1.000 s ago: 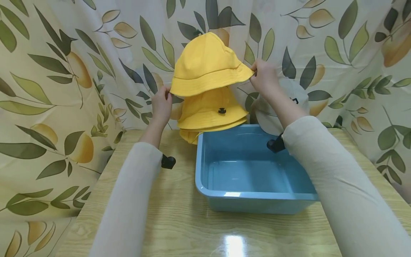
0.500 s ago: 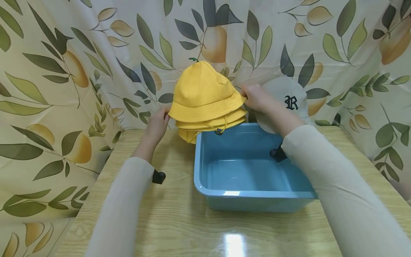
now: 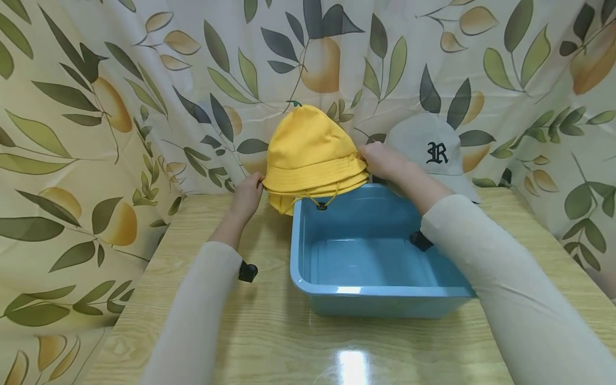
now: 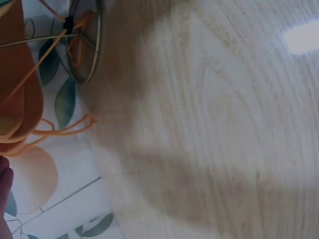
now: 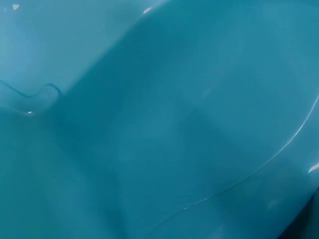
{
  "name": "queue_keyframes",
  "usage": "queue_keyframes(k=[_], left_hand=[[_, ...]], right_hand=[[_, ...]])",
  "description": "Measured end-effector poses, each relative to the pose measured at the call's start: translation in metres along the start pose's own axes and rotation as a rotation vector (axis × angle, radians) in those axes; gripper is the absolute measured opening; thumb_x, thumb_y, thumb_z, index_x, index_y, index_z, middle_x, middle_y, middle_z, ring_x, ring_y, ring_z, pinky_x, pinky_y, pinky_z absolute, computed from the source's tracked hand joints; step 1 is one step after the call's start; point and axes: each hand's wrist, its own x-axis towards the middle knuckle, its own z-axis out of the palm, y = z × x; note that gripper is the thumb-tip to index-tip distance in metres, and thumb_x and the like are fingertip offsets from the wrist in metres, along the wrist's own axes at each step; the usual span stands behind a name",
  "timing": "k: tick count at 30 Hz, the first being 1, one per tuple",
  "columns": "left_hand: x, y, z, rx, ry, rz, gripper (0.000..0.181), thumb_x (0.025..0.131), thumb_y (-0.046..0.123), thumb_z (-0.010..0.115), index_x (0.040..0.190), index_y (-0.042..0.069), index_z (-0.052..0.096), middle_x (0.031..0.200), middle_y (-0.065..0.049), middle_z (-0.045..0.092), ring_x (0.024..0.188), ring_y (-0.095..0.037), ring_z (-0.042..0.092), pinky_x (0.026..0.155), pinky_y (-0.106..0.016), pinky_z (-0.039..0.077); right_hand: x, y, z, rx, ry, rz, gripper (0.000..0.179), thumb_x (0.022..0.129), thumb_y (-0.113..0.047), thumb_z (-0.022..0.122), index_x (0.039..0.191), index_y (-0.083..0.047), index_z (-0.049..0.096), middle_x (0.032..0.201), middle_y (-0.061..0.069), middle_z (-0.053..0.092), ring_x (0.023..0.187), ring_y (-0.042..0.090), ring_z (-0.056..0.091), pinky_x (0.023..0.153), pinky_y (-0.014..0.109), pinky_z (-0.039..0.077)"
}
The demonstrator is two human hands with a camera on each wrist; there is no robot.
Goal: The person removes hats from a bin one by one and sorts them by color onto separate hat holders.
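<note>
A stack of yellow bucket hats [image 3: 310, 155] stands at the back, with a small green sprout on the crown of the top one. My left hand [image 3: 247, 195] pinches the stack's brim at its left side. At the right side of the brim, my right hand [image 3: 382, 159] grips the edge with curled fingers. A chin cord with a black toggle [image 3: 321, 206] hangs from the front, over the rim of a blue basin [image 3: 300, 267]. In the left wrist view the brims [image 4: 27, 94] look orange, with loose cords below and fingertips [image 4: 4, 184] at the edge.
A light grey cap [image 3: 425, 141] with a black letter R stands behind the basin, partly hidden by my right arm. Leaf-patterned cloth [image 3: 192, 107] rises behind the wooden table [image 3: 260, 331]. A thin metal-looking ring [image 4: 99, 40] shows beside the hats in the left wrist view.
The top yellow hat has come down from above onto the others in the stack, both hands lowering with it. The grey cap's letter now shows fully.
</note>
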Motion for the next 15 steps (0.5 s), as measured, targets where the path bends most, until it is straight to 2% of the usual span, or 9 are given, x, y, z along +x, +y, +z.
queue_keyframes(k=[5, 11, 15], left_hand=[[0.0, 0.005, -0.01, -0.003, -0.065, 0.019, 0.014, 0.091, -0.001, 0.057, 0.102, -0.007, 0.061, 0.099, -0.022, 0.067, 0.093, -0.034, 0.064, 0.082, -0.041, 0.051], [-0.001, 0.011, -0.03, -0.009, -0.154, 0.084, 0.014, 0.09, -0.007, 0.054, 0.102, -0.01, 0.061, 0.102, -0.024, 0.066, 0.097, -0.037, 0.063, 0.087, -0.043, 0.05], [-0.002, 0.019, -0.044, -0.025, -0.224, 0.092, 0.018, 0.089, -0.009, 0.051, 0.104, -0.011, 0.059, 0.106, -0.026, 0.065, 0.099, -0.038, 0.063, 0.088, -0.044, 0.05]], right_hand=[[-0.005, -0.005, -0.004, -0.011, -0.023, -0.004, 0.014, 0.087, 0.007, 0.05, 0.077, -0.003, 0.051, 0.074, 0.014, 0.056, 0.07, 0.029, 0.053, 0.065, 0.042, 0.044], [-0.014, -0.013, -0.022, -0.074, 0.004, -0.119, 0.009, 0.081, 0.01, 0.055, 0.076, 0.003, 0.052, 0.066, 0.012, 0.05, 0.061, 0.026, 0.048, 0.058, 0.039, 0.042], [-0.023, -0.023, -0.04, -0.065, -0.028, -0.1, 0.008, 0.084, 0.003, 0.056, 0.077, 0.002, 0.052, 0.066, 0.009, 0.048, 0.059, 0.022, 0.044, 0.056, 0.035, 0.04]])
